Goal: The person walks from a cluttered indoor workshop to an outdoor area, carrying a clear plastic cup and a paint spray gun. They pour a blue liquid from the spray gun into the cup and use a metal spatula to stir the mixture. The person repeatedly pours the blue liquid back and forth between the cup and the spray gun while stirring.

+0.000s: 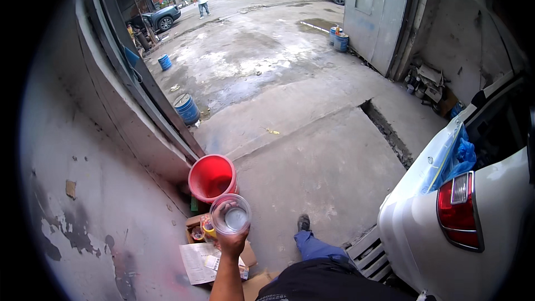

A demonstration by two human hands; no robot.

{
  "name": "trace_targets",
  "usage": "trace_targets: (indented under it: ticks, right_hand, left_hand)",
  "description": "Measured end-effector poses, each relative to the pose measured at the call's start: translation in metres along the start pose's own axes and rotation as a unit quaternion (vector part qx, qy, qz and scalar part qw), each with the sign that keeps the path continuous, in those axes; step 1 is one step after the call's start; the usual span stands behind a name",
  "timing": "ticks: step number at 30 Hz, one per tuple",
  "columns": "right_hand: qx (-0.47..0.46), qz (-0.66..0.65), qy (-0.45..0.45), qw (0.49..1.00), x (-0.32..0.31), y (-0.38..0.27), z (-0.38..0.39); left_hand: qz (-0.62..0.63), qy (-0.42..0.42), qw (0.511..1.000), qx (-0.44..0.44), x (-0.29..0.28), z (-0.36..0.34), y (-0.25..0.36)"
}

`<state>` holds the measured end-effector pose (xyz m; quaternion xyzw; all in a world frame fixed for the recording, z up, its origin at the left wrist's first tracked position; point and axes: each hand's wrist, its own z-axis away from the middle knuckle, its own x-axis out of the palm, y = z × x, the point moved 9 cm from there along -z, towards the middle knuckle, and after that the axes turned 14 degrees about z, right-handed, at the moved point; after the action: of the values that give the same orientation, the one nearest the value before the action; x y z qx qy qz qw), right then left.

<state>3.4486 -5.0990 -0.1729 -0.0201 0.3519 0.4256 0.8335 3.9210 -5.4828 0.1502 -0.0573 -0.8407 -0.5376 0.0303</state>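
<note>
now left hand clamped on clear cup near rim of red bucket; concrete floor open rightward

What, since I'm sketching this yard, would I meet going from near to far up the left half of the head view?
Clear container in the left hand, red bucket, nearer blue drum, farther blue drum, standing person.

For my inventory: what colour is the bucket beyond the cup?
The bucket is red; see the head view.
</note>
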Motion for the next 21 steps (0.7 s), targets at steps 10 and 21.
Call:
trace_targets:
  ticks: [10,21]
  right_hand:
    - [-0.014,0.016,-0.011,1.0,-0.178,-0.162,-0.123]
    - [-0.021,0.035,0.031,0.999,-0.418,-0.361,-0.228]
  left_hand:
    - [0.075,0.046,0.995,-0.05,-0.013,-0.219,-0.129]
    - [0.075,0.106,0.991,-0.044,-0.073,-0.45,-0.243]
